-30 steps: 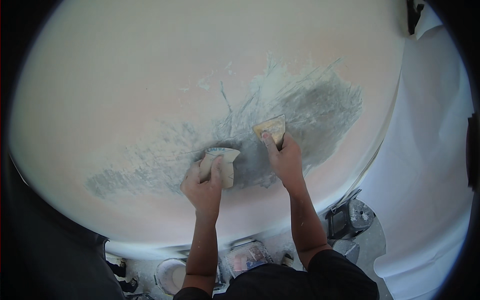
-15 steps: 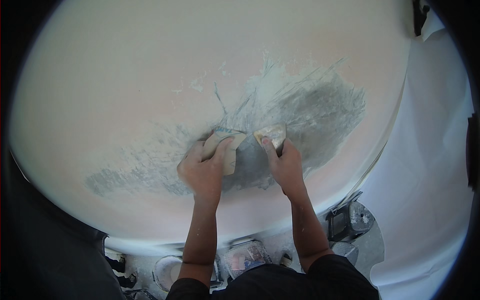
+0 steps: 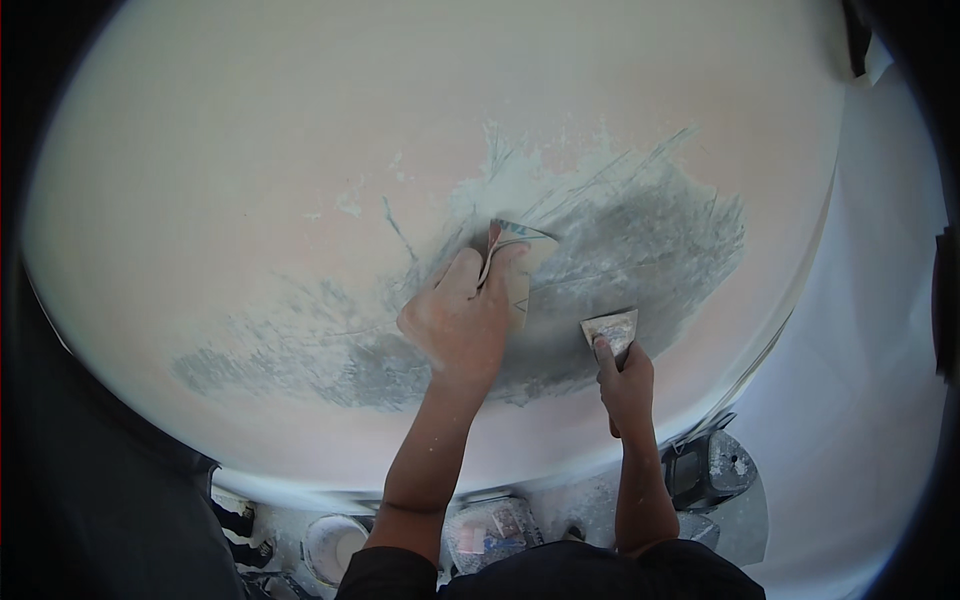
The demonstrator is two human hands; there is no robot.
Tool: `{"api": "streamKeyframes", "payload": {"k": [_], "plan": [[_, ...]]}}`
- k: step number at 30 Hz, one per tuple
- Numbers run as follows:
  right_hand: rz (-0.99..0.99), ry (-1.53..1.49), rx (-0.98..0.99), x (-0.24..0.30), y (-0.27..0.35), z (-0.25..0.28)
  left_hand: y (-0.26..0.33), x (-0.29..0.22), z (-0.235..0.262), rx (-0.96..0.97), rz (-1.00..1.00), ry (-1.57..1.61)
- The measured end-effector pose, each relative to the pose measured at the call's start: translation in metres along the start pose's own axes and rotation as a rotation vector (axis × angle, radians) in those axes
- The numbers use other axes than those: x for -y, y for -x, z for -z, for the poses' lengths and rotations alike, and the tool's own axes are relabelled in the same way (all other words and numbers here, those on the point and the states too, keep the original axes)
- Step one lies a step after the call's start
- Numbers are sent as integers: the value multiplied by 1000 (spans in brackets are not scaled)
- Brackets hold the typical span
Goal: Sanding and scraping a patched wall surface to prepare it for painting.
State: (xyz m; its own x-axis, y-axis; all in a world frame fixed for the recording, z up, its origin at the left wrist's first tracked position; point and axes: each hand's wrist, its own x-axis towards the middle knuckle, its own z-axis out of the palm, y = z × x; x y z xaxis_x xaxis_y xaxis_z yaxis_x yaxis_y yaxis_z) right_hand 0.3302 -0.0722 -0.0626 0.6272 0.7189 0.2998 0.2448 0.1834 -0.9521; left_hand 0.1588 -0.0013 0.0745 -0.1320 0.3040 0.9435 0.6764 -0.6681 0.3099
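My left hand (image 3: pixel 455 318) is closed on a folded beige sheet (image 3: pixel 519 285) with coloured print along its upper edge. It works at the middle of a large, smooth, curved panel (image 3: pixel 250 150), over a rough dark grey patch (image 3: pixel 650 230) with pale streaks and scratches. Farther right and lower, my right hand (image 3: pixel 628 388) grips a putty knife (image 3: pixel 611 326). Its pale, smeared blade points up and away from me, near the patch's lower right edge. Whether the blade touches the panel, I cannot tell.
Below the panel's near edge stand a white bucket (image 3: pixel 335 545), a dusty stool-like stand (image 3: pixel 490 530) with items on it, and a dark stool (image 3: pixel 712 468). White sheeting (image 3: pixel 850 350) hangs at the right. Another person's shoes (image 3: pixel 250 550) show at the lower left.
My right hand has drawn the putty knife down and to the right, away from the folded sheet. My left hand has shifted right and slightly up with the sheet.
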Motion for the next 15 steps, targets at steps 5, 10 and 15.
{"api": "streamKeyframes", "payload": {"k": [5,10,15], "plan": [[77,-8,15,4,-6,27,38,6,0,-7,152,105],[173,-76,61,34,-8,35,12,-10,-3,-32,124,16],[231,-93,157,32,-3,40,33,1,-4,-54,204,1]]}}
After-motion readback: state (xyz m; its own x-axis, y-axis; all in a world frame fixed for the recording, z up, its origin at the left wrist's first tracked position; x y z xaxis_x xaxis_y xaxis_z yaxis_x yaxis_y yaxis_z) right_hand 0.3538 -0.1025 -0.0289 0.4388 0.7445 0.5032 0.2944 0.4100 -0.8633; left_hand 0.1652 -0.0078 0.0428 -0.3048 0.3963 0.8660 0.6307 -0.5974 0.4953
